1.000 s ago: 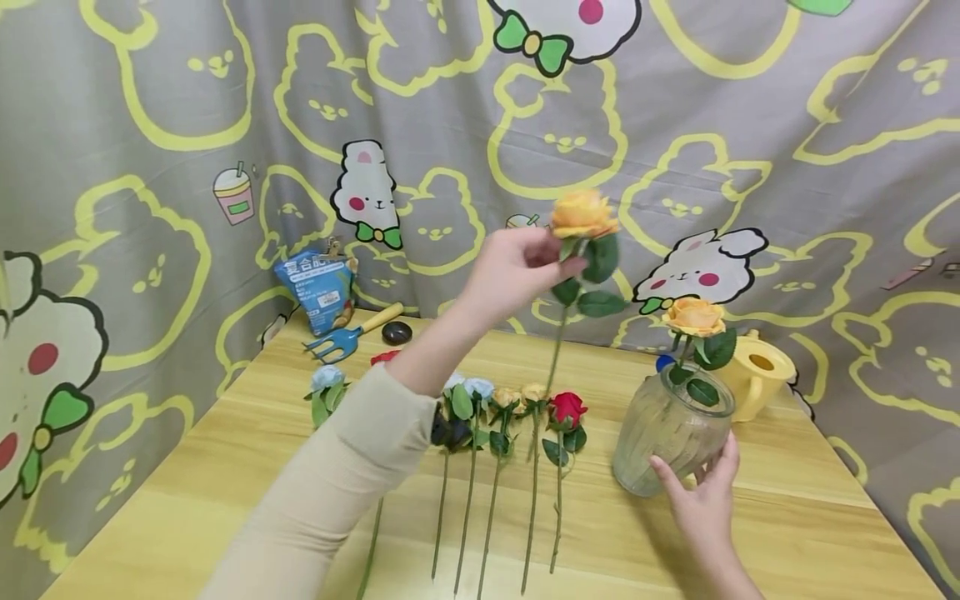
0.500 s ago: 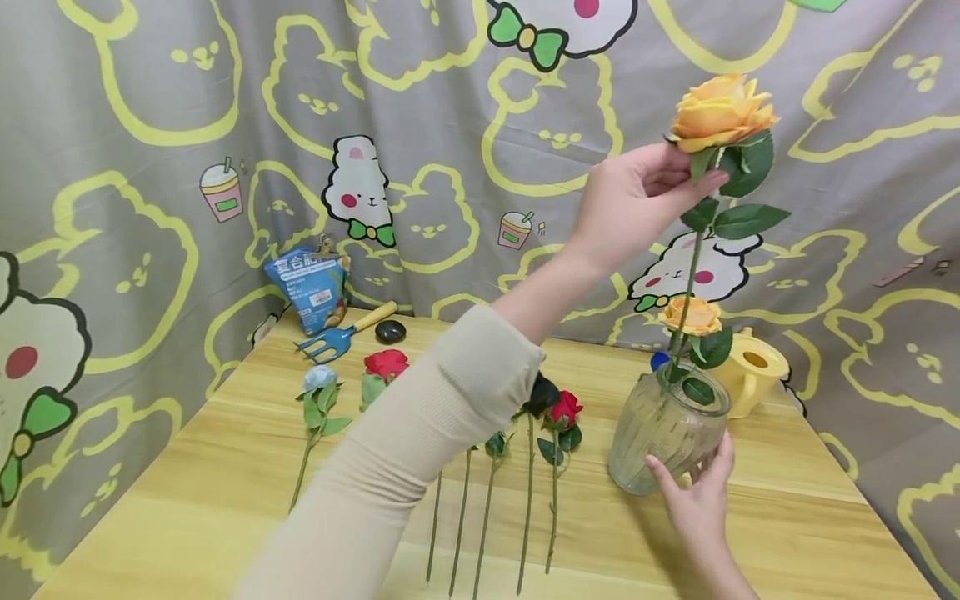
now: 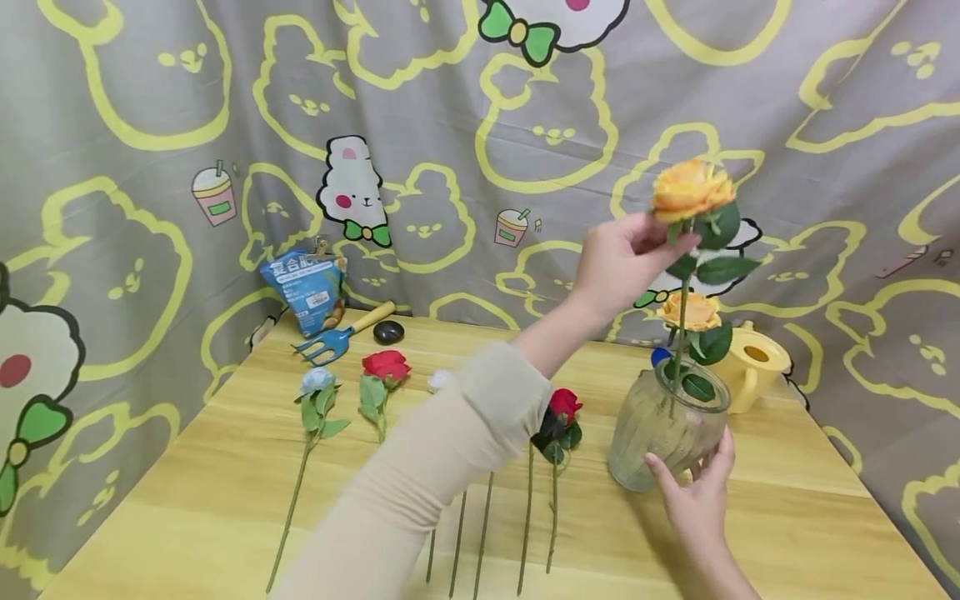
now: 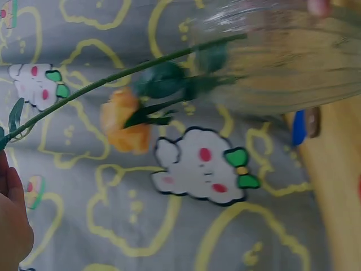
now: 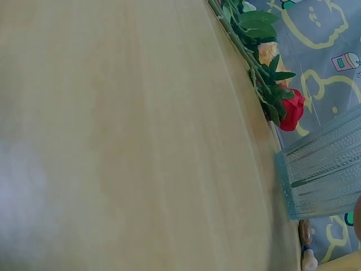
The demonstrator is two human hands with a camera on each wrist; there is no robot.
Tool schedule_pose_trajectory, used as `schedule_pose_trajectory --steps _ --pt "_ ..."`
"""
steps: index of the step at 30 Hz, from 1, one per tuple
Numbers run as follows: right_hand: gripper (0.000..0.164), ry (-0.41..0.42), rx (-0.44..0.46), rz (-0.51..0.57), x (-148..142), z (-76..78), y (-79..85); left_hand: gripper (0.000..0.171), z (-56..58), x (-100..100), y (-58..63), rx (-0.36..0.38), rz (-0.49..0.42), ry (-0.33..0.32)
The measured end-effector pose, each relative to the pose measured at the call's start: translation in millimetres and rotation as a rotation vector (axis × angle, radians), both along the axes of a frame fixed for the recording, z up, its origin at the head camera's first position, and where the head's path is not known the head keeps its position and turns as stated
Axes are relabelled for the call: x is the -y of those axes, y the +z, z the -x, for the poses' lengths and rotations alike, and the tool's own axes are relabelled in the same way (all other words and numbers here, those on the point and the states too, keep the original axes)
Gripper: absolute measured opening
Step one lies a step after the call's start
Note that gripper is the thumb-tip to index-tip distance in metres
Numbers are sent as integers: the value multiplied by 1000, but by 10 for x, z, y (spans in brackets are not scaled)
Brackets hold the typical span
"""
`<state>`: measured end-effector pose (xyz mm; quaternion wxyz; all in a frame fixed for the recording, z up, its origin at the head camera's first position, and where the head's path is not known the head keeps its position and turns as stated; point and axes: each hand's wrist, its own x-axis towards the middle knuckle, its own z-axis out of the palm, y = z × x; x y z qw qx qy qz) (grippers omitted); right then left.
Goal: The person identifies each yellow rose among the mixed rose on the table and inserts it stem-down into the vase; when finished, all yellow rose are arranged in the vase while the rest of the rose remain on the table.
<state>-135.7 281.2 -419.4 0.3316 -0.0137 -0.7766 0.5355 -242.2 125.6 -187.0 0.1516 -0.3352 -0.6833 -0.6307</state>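
Observation:
My left hand pinches a yellow-orange artificial rose by its stem, just under the bloom. The lower stem reaches through the mouth of a ribbed glass vase; in the left wrist view the stem runs into the glass. A second yellow-orange rose stands in the vase, its leaves at the rim. Low on the vase, my right hand grips it, thumb in front and fingers at the right side. The right wrist view has the vase's lower part, with only a bit of finger showing.
A red rose, a light blue rose and several others lie on the wooden table, some behind my left sleeve. A yellow watering can stands behind the vase. At the back left are a blue bag, hand fork and black stone.
My left hand has carried the rose rightward, up over the vase, then lowered it, bringing its stem into the vase mouth. My right hand keeps its grip on the vase.

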Motion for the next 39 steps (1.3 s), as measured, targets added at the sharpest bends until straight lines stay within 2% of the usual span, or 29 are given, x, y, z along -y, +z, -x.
schedule_pose_trajectory --steps 5,8,12,15,21,25,29,33,39 --pt "101 -2 9 -1 53 -32 35 15 40 -55 -442 19 26 58" --pt "100 3 3 0 70 -34 53 20 43 -86 -636 2 56 103" --pt "101 2 -20 -2 29 15 38 30 50 -136 -778 -20 91 125" --pt "100 3 -29 -9 24 40 48 31 64 -162 -859 -34 114 132" --pt "101 -16 -10 -15 38 6 4 32 60 -218 -1080 -32 235 135" --pt "100 -18 -31 -14 37 14 -6 31 66 -252 -1151 -62 272 144" --pt "98 -15 -47 -20 27 30 12 30 57 -272 -1141 -62 297 154" --pt "99 -23 -29 -28 27 25 13 31 44 -287 -1141 7 312 146" --pt "100 -24 -16 -36 28 3 -9 26 47 -327 -1169 174 268 94"
